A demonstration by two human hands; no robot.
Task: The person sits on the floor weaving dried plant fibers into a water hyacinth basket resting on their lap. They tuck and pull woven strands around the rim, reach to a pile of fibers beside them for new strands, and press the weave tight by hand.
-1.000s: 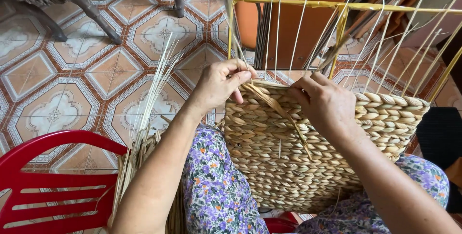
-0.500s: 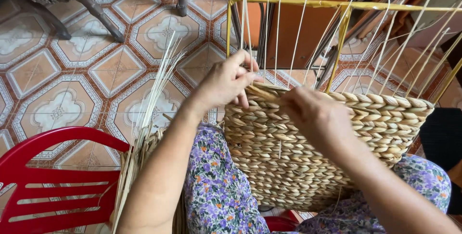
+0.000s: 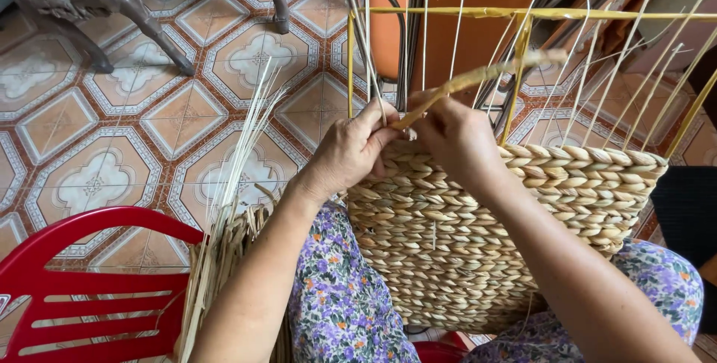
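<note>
A half-woven straw basket [image 3: 478, 243] rests on my lap, its thin upright stakes [image 3: 597, 57] rising to a yellow frame bar [image 3: 538, 13]. My left hand [image 3: 351, 150] pinches the top woven row at the basket's left corner. My right hand [image 3: 455, 135] grips a twisted straw strand [image 3: 485, 75] that slants up to the right, blurred at its far end. Both hands touch at the basket's rim.
A bundle of loose dry straw [image 3: 231, 206] leans at my left knee. A red plastic chair [image 3: 82, 288] stands at the lower left. Dark furniture legs [image 3: 149, 23] and an orange cabinet [image 3: 485, 12] stand on the patterned tile floor [image 3: 97, 109] beyond the basket.
My right hand moved left to meet the left hand at the rim and pulled the straw strand upward to the right. The left hand stayed at the corner.
</note>
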